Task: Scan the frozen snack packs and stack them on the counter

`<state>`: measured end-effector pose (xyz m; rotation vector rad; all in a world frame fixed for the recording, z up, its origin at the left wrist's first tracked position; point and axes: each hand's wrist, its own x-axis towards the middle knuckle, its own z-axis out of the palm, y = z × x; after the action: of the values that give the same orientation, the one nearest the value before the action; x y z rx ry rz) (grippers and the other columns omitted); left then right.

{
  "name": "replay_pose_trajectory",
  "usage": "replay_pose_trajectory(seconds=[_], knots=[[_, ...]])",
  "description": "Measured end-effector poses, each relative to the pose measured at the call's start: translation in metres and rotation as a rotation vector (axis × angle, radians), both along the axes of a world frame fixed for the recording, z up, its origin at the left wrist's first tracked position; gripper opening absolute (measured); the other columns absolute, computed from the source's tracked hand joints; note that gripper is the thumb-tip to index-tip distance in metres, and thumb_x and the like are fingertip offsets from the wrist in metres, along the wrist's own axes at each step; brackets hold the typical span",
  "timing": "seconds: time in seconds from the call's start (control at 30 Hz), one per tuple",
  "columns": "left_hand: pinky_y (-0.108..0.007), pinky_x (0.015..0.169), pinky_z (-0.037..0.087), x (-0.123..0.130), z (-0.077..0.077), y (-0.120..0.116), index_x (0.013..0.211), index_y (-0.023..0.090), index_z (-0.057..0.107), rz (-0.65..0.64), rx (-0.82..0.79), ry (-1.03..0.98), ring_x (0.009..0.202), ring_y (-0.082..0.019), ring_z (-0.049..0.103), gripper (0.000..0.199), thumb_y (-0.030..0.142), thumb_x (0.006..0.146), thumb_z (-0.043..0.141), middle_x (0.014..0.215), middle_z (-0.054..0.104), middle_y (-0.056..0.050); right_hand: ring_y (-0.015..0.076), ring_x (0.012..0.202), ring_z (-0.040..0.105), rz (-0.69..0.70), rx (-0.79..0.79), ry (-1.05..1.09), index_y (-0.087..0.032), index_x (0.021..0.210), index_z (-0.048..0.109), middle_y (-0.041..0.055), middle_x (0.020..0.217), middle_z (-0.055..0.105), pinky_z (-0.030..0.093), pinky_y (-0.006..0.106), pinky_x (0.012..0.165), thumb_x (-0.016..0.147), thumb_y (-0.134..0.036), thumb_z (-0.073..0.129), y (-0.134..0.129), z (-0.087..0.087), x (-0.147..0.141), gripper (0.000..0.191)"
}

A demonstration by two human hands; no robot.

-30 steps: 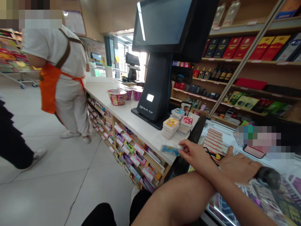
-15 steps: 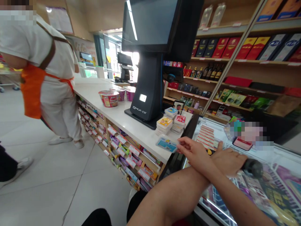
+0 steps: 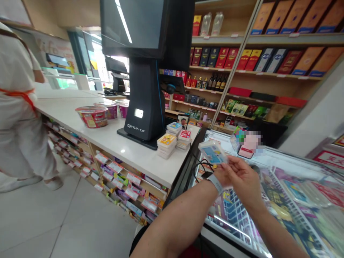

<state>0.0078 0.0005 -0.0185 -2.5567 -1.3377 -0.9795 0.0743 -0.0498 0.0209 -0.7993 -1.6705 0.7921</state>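
My right hand (image 3: pixel 245 179) pinches a clear plastic pack (image 3: pixel 213 153) with a blue label by its near corner, tilted above the glass-topped display case (image 3: pixel 274 152). Behind it, my left hand (image 3: pixel 222 174) is mostly hidden; its wrist wears a watch (image 3: pixel 214 181) with a pale band. A dark rounded object (image 3: pixel 255 167) shows just past my right fingers and seems to be in the left hand, its kind unclear. On the white counter (image 3: pixel 134 161) stand stacks of similar packs with yellow (image 3: pixel 166 140), blue (image 3: pixel 174 126) and red (image 3: pixel 185 134) tops.
A black checkout terminal (image 3: pixel 143 100) stands on the counter, with instant noodle bowls (image 3: pixel 92 117) to its left. Black cables (image 3: pixel 199 166) run beside the case. A phone (image 3: pixel 245 150) lies on the glass. Someone in white (image 3: pixel 18 114) stands at far left. Shelves of boxes and bottles line the back.
The pack in my right hand has risen off the counter and moved right, over the case. My left hand has drawn back toward the right. The view has turned right.
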Motion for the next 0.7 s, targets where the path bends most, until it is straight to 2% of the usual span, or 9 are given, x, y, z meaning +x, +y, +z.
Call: replay_pose_trajectory(seconds=[0.13, 0.27, 0.33, 0.47, 0.6, 0.7], knots=[[-0.041, 0.094, 0.053, -0.002, -0.004, 0.008, 0.113, 0.013, 0.066, 0.009, -0.043, 0.066, 0.105, -0.027, 0.064, 0.029, 0.02, 0.091, 0.049, 0.114, 0.069, -0.013, 0.0224, 0.071, 0.072, -0.059, -0.002, 0.112, -0.022, 0.102, 0.066, 0.0041, 0.083, 0.075, 0.061, 0.039, 0.07, 0.074, -0.048, 0.08, 0.011, -0.003, 0.029, 0.04], [-0.052, 0.109, 0.04, -0.002, -0.002, 0.006, 0.117, 0.019, 0.063, 0.0, 0.036, 0.016, 0.123, -0.029, 0.056, 0.031, 0.019, 0.094, 0.041, 0.129, 0.063, -0.012, 0.0228, 0.073, 0.072, -0.064, 0.012, 0.156, -0.022, 0.099, 0.065, 0.005, 0.084, 0.075, 0.06, 0.036, 0.064, 0.074, -0.046, 0.081, 0.022, -0.002, 0.053, 0.039], [-0.058, 0.113, 0.033, -0.004, 0.003, 0.002, 0.119, 0.02, 0.06, 0.012, 0.065, 0.009, 0.13, -0.031, 0.05, 0.03, 0.022, 0.092, 0.048, 0.132, 0.062, -0.011, 0.0231, 0.076, 0.072, -0.079, 0.026, 0.145, -0.022, 0.1, 0.065, 0.0059, 0.087, 0.075, 0.06, 0.035, 0.063, 0.075, -0.046, 0.079, 0.027, -0.002, 0.065, 0.037], [-0.061, 0.118, 0.024, -0.007, 0.013, -0.005, 0.127, 0.019, 0.053, 0.042, 0.013, 0.047, 0.127, -0.029, 0.052, 0.041, 0.022, 0.086, 0.058, 0.13, 0.062, -0.012, 0.0227, 0.076, 0.072, -0.132, 0.055, 0.14, -0.023, 0.102, 0.064, 0.0058, 0.089, 0.075, 0.058, 0.033, 0.059, 0.08, -0.046, 0.075, 0.035, -0.006, 0.087, 0.034], [-0.058, 0.12, 0.021, -0.007, 0.016, -0.008, 0.12, 0.017, 0.054, 0.048, -0.027, 0.042, 0.121, -0.027, 0.055, 0.034, 0.02, 0.086, 0.057, 0.121, 0.066, -0.011, 0.0223, 0.075, 0.072, -0.184, 0.088, 0.151, -0.024, 0.104, 0.062, 0.0049, 0.089, 0.074, 0.058, 0.033, 0.058, 0.082, -0.048, 0.073, 0.039, -0.01, 0.103, 0.034], [-0.059, 0.119, 0.02, -0.006, 0.017, -0.008, 0.127, 0.02, 0.051, 0.033, -0.03, -0.001, 0.122, -0.026, 0.055, 0.04, 0.018, 0.087, 0.056, 0.125, 0.065, -0.009, 0.0219, 0.075, 0.072, -0.232, 0.11, 0.158, -0.024, 0.105, 0.06, 0.004, 0.087, 0.074, 0.058, 0.033, 0.061, 0.084, -0.049, 0.07, 0.038, -0.007, 0.109, 0.034]])
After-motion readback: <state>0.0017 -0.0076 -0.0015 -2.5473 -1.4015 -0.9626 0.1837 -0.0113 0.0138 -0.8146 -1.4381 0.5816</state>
